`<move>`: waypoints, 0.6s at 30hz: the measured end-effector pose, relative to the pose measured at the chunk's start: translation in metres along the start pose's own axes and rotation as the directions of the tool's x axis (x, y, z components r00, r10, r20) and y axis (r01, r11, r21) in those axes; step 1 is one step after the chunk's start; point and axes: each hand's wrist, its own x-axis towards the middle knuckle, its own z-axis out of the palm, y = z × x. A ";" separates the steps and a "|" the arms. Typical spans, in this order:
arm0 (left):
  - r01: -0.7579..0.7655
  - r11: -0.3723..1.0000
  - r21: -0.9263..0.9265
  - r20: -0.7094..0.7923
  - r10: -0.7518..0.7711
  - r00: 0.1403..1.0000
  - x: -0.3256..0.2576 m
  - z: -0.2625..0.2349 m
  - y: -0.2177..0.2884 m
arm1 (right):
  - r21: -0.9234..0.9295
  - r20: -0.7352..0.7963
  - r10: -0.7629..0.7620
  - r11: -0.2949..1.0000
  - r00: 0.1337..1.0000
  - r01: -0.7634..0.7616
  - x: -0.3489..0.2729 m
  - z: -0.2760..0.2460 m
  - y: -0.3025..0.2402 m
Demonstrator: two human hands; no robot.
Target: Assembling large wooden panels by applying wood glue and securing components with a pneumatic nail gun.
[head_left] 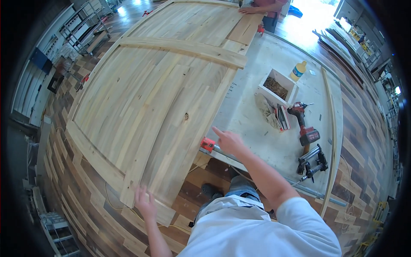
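Left hand: the left hand (144,202) is low in the frame, left of centre, at the near end of the panel; it is blurred, fingers spread and directed upward, the grip released. Whether the fingertips touch the wood cannot be told.
Left forearm: rises from the lower edge, leaning slightly left toward the wrist.
Right hand: the right hand (229,140) is just right of centre, index finger extended up and left toward the panel's long edge, the other fingers curled. Whether the grip is clenched on anything cannot be told.
Right arm: leaves a white sleeve (306,222) at lower right and reaches diagonally up and left, elbow lower than wrist.
Wooden panel: the panel (147,100) lies flat from the top centre to the lower left-centre, a crosspiece (184,51) spanning its upper part.
Red clamp: a clamp (207,144) sits at the panel's right edge, near the right hand, just below and left of it.
Grey surface: the surface (244,115) fills the right-centre, carrying a white box (280,88), a yellowish bottle (298,71), a red-and-black drill (302,124) and a nail gun (313,163).
Co-worker: another person's hand (247,10) rests on the wood at top centre.
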 end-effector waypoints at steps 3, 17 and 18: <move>0.171 0.983 -0.062 0.081 -0.166 0.983 -0.031 -0.006 0.042 | -0.068 0.150 -0.026 0.997 0.988 0.036 0.053 -0.004 -0.001; 0.344 0.928 -0.142 0.177 -0.318 0.931 -0.093 0.020 0.118 | -0.026 0.186 -0.192 0.979 0.964 0.200 0.077 0.011 0.034; 0.319 0.939 -0.126 0.229 -0.285 0.931 -0.087 0.026 0.123 | -0.023 0.236 -0.205 0.976 0.950 0.217 0.075 0.001 0.040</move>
